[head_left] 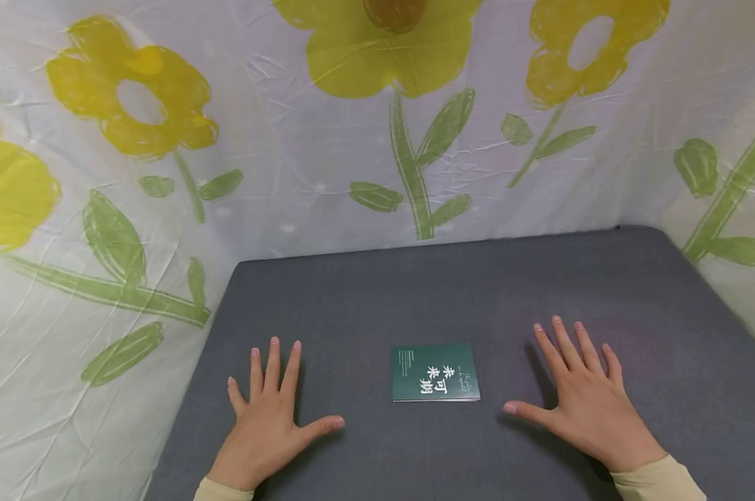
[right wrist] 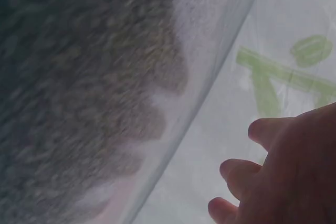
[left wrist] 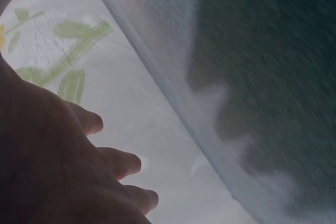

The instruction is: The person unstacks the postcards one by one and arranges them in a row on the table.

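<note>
A small dark green booklet [head_left: 435, 373] with white Chinese characters lies flat near the middle of the grey table. To its left, my left hand [head_left: 266, 424] is spread palm down with straight fingers, holding nothing. On the other side, my right hand [head_left: 586, 400] is spread the same way, its thumb pointing towards the booklet. Neither hand touches the booklet. Dark fingers of the left hand [left wrist: 68, 150] show in the left wrist view beside a cast shadow. In the right wrist view the right hand [right wrist: 283, 166] shows several fingertips.
The grey cloth-covered table [head_left: 452, 292] reaches back to a white curtain [head_left: 289, 174] printed with yellow flowers and green leaves. The curtain also hangs along the left and right sides. Both sleeves are pale beige.
</note>
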